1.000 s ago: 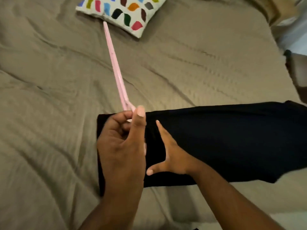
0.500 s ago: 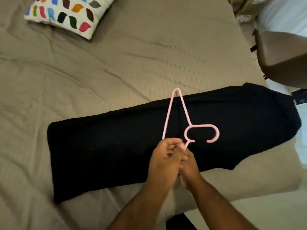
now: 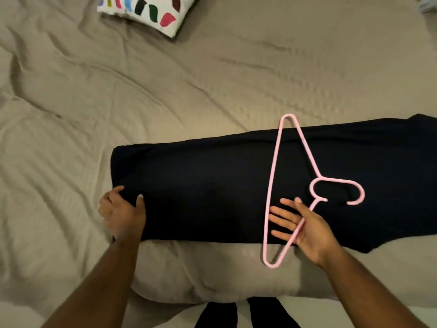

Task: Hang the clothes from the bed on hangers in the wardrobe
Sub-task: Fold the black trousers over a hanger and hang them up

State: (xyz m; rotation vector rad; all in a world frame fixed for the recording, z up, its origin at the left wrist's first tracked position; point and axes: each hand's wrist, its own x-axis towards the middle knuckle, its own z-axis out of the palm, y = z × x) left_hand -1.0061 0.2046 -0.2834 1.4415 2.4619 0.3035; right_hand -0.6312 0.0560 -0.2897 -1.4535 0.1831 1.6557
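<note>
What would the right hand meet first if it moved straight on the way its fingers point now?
The right hand points toward picture left. Its fingertips almost reach the long bar of the pink hanger, so that bar comes first, then the black garment under it. Depth is unclear.

The person has bare forearms (image 3: 101, 280) and wears black trousers (image 3: 267, 313), seen at the bottom edge.

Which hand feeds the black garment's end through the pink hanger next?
Left, probably. The left hand grips the black garment at its end; the right hand lies open against the pink hanger, far from that end.
</note>
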